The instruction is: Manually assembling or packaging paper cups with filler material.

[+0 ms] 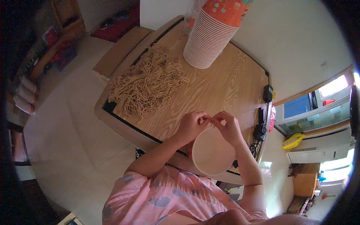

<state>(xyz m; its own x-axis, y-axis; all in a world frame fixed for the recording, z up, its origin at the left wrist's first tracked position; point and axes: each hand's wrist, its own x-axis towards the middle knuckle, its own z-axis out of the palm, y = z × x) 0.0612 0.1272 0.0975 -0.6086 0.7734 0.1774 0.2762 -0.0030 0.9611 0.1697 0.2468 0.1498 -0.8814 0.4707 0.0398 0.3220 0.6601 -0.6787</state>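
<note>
A white-lined paper bucket [213, 153] stands close to my body with its open mouth up, at the near edge of the table. Over its far rim my left hand [193, 124] and my right hand [227, 127] meet, fingertips pinched together. Between them is a short bit of thin tan cord [212, 122]; whether it is fastened to the rim I cannot tell. Farther left on the table lies a loose, tangled pile of similar beige cords [150, 82]. A tall nested stack of paper buckets [212, 35], orange with printed figures outside, rises at the far side.
The wood-grain table [221, 90] has a dark edge strip. Black power adapters [260, 132] and coiled cables lie along its right edge. A cardboard box [122, 50] sits against its far left side. A white wall borders it at the far right.
</note>
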